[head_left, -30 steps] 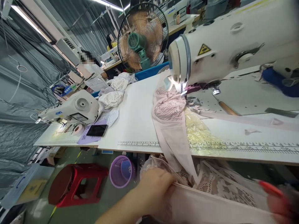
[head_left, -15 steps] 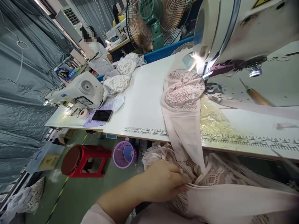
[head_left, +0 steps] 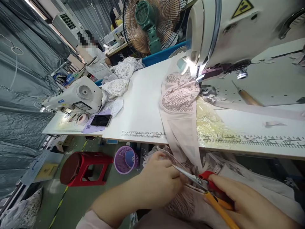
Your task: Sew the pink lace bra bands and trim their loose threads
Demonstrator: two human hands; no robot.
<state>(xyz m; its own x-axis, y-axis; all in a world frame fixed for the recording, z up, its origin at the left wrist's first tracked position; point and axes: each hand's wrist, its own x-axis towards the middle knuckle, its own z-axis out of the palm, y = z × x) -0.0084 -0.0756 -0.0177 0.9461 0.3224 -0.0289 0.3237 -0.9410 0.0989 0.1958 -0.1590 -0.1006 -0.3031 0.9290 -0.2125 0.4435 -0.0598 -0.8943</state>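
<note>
At the lower middle my left hand (head_left: 163, 181) is closed on the edge of a pale pink lace bra (head_left: 183, 203) that lies in my lap, its fingertips partly hidden. My right hand (head_left: 250, 200) grips a pair of scissors (head_left: 197, 180) with red on the handle; the metal blades point left, touching or close to my left fingers. A long orange piece (head_left: 221, 211) also shows at my right hand; whether it belongs to the scissors I cannot tell. Another pink lace bra (head_left: 179, 103) lies under the sewing machine head (head_left: 197, 68), its lower part hanging over the table edge.
A wooden-handled awl (head_left: 249, 97) lies right of the needle area. On the table (head_left: 143, 105) farther left are a phone (head_left: 101, 120), white lace bras (head_left: 116, 86) and a second sewing machine (head_left: 83, 95). A fan (head_left: 152, 28) stands behind; a red stool (head_left: 85, 168) and purple basket (head_left: 126, 160) are below.
My right hand has come into view from the right with the scissors. My left hand has turned and risen slightly, still on the bra. The view has shifted a little.
</note>
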